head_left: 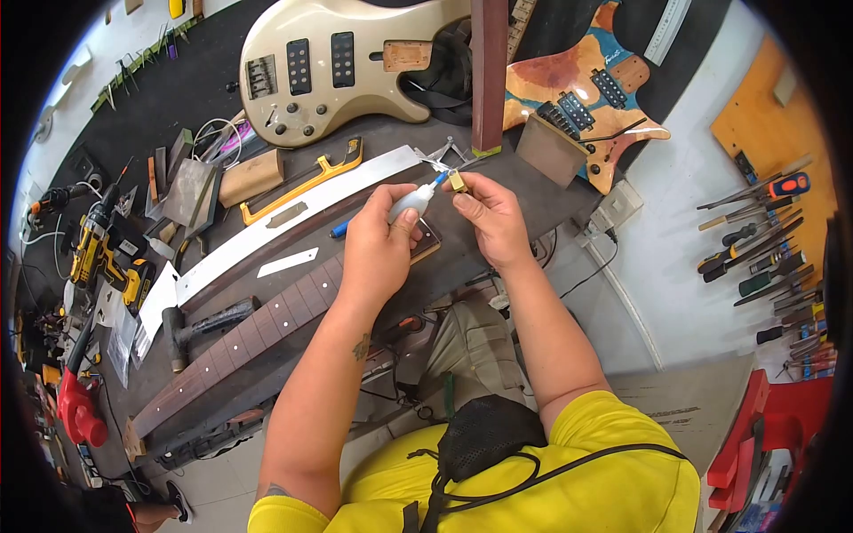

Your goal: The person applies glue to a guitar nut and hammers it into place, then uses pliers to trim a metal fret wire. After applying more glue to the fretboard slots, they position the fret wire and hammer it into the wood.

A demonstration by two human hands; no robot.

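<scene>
The left hand [388, 233] reaches up over the worktop [462, 209], palm inward, its fingers curled closed around a small white bottle [411, 205]. The right hand [487, 218] angles in from the other side, thumb and fingers pinched on a small brass block [458, 182]. The bottle is tilted, its blue tip [441, 178] pointing up just beside the block. Both are above the worktop, near the end of the fretboard [267, 325].
</scene>
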